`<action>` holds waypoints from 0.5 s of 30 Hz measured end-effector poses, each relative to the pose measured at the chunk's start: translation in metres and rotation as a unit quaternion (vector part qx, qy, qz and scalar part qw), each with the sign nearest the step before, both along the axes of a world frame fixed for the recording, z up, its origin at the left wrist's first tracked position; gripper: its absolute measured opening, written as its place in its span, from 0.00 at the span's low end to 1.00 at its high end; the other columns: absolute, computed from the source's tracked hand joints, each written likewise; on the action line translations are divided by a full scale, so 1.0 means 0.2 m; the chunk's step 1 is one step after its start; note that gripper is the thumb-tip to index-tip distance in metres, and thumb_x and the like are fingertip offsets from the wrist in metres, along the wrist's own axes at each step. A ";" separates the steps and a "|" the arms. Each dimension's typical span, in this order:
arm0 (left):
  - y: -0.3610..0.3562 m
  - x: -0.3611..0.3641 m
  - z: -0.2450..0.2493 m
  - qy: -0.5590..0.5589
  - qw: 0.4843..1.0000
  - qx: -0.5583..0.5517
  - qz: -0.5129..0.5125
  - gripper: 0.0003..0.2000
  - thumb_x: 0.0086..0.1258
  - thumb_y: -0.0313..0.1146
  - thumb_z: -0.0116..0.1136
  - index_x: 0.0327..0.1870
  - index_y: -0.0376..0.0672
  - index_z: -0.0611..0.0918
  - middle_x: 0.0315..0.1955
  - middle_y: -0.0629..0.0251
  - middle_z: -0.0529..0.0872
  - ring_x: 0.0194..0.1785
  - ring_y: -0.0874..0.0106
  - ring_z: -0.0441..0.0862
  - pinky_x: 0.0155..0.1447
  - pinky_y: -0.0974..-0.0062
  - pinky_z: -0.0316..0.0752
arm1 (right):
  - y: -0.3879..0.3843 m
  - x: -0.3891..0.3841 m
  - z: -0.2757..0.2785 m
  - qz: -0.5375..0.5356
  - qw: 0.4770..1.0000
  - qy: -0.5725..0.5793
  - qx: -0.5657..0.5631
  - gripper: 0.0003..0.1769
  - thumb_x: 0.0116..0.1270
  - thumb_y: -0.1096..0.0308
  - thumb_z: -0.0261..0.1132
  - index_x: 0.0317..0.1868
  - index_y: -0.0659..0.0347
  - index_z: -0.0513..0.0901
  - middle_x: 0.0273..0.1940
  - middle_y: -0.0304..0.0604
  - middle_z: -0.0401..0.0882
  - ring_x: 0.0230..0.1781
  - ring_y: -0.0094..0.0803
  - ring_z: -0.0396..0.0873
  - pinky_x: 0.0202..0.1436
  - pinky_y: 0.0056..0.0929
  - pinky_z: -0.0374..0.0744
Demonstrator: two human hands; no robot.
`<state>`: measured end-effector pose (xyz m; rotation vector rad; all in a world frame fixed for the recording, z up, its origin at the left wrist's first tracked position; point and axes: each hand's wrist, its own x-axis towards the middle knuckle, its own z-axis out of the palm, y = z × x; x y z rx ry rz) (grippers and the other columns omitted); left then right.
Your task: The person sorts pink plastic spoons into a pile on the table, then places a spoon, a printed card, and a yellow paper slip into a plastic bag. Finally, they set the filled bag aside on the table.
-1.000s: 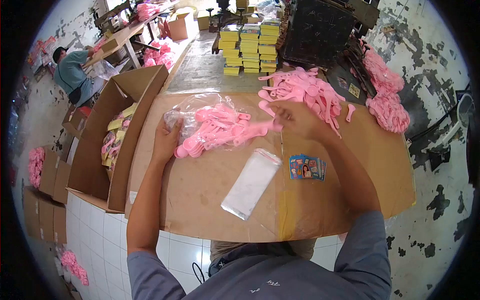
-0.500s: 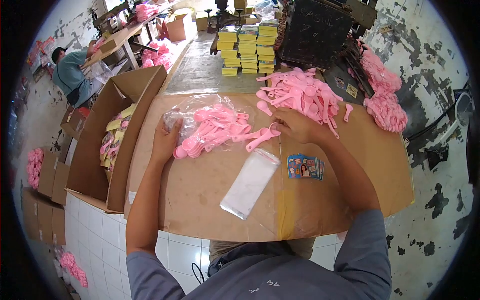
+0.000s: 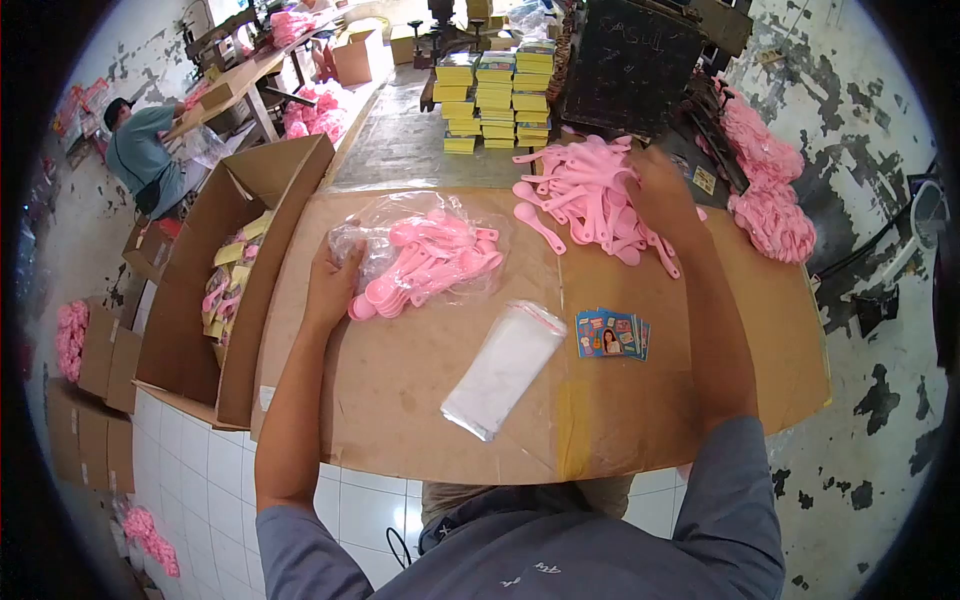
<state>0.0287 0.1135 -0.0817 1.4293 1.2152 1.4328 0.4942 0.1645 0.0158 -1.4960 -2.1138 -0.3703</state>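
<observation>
Pink spoons (image 3: pixel 430 262) lie in and on a clear plastic bag (image 3: pixel 375 215) on the cardboard-covered table. At the bag's left edge, my left hand (image 3: pixel 338 280) has the plastic between its fingers. My right hand (image 3: pixel 660 185) is at the right side of the loose pile of pink spoons (image 3: pixel 590 195); its fingertips are partly hidden, and I cannot make out what they hold. A stack of clear sleeves (image 3: pixel 503 370) lies in the middle of the table, with blue picture cards (image 3: pixel 611 334) to its right.
An open cardboard box (image 3: pixel 235 390) with packed items stands at the left. Stacks of yellow-edged cards (image 3: pixel 497 100) and a dark box (image 3: pixel 630 65) are at the back. A co-worker (image 3: pixel 145 155) sits at the far left. Pink bundles (image 3: pixel 770 220) are at the right.
My right hand has moved from beside the bagged spoons up and right to the loose pile. The spoons it was at now lie with the bagged ones. My left hand has barely moved.
</observation>
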 end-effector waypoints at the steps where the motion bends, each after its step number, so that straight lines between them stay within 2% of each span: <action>1: 0.00 0.00 0.00 0.007 1.000 0.007 0.004 0.20 0.81 0.35 0.61 0.69 0.36 0.77 0.50 0.66 0.85 0.49 0.80 0.80 0.53 0.79 0.77 | 0.00 -0.02 0.00 -0.037 0.992 -0.055 0.111 0.18 0.70 0.70 0.66 0.58 0.65 0.83 0.54 0.53 0.82 0.52 0.47 0.82 0.57 0.41 0.79; 2: 0.00 0.00 0.00 0.004 1.000 0.005 0.003 0.20 0.81 0.35 0.61 0.69 0.36 0.77 0.50 0.66 0.85 0.49 0.80 0.80 0.52 0.79 0.77 | 0.00 -0.08 -0.03 -0.028 0.991 -0.061 0.113 0.21 0.68 0.71 0.68 0.61 0.63 0.81 0.53 0.53 0.82 0.55 0.47 0.81 0.59 0.40 0.78; 3: 0.00 0.00 0.00 0.000 1.000 0.003 0.002 0.20 0.81 0.35 0.61 0.69 0.36 0.77 0.50 0.66 0.85 0.49 0.80 0.80 0.52 0.79 0.77 | 0.00 -0.15 -0.07 0.105 0.992 0.067 0.016 0.22 0.67 0.71 0.69 0.61 0.62 0.82 0.56 0.53 0.82 0.58 0.48 0.80 0.61 0.40 0.78; 4: 0.00 0.00 0.00 -0.003 1.000 0.001 0.000 0.20 0.81 0.35 0.61 0.69 0.36 0.77 0.50 0.66 0.85 0.49 0.80 0.80 0.52 0.79 0.77 | -0.02 -0.22 -0.12 0.234 0.949 0.193 -0.083 0.22 0.66 0.70 0.70 0.61 0.62 0.82 0.58 0.52 0.81 0.61 0.49 0.79 0.63 0.40 0.77; 6: 0.00 0.00 -0.01 -0.005 1.000 -0.002 -0.001 0.20 0.81 0.35 0.61 0.69 0.36 0.77 0.50 0.66 0.85 0.49 0.80 0.80 0.51 0.79 0.78 | -0.08 -0.45 -0.26 0.308 0.943 0.090 -0.089 0.25 0.60 0.72 0.71 0.60 0.61 0.82 0.55 0.51 0.82 0.58 0.50 0.80 0.60 0.46 0.78; 8: 0.00 -0.01 -0.01 -0.005 1.000 0.000 0.002 0.20 0.81 0.35 0.61 0.69 0.36 0.77 0.50 0.66 0.85 0.48 0.80 0.80 0.51 0.79 0.77 | -0.17 -0.60 -0.26 0.342 0.937 0.007 -0.075 0.25 0.61 0.72 0.70 0.61 0.60 0.82 0.57 0.52 0.82 0.57 0.51 0.80 0.61 0.46 0.78; 11: 0.00 0.00 0.00 -0.004 1.000 0.004 0.009 0.20 0.81 0.35 0.61 0.69 0.36 0.77 0.49 0.66 0.85 0.49 0.80 0.80 0.52 0.79 0.77 | -0.16 -0.72 -0.24 0.294 0.943 -0.012 -0.158 0.25 0.61 0.73 0.69 0.61 0.60 0.82 0.59 0.53 0.81 0.58 0.52 0.79 0.64 0.46 0.77; 14: 0.01 -0.01 -0.02 -0.002 1.000 0.001 0.006 0.21 0.81 0.36 0.61 0.69 0.36 0.77 0.50 0.66 0.85 0.50 0.80 0.80 0.53 0.79 0.77 | -0.07 -0.76 -0.30 0.329 0.928 -0.077 -0.160 0.28 0.59 0.75 0.70 0.63 0.62 0.81 0.62 0.56 0.80 0.60 0.52 0.79 0.66 0.46 0.76; 15: 0.01 -0.01 -0.02 -0.003 1.000 0.001 0.005 0.21 0.81 0.36 0.61 0.69 0.36 0.77 0.50 0.65 0.85 0.50 0.80 0.80 0.54 0.79 0.77 | -0.09 -0.79 -0.31 0.326 0.930 -0.018 -0.170 0.29 0.58 0.75 0.70 0.63 0.63 0.81 0.62 0.56 0.79 0.60 0.52 0.79 0.66 0.46 0.77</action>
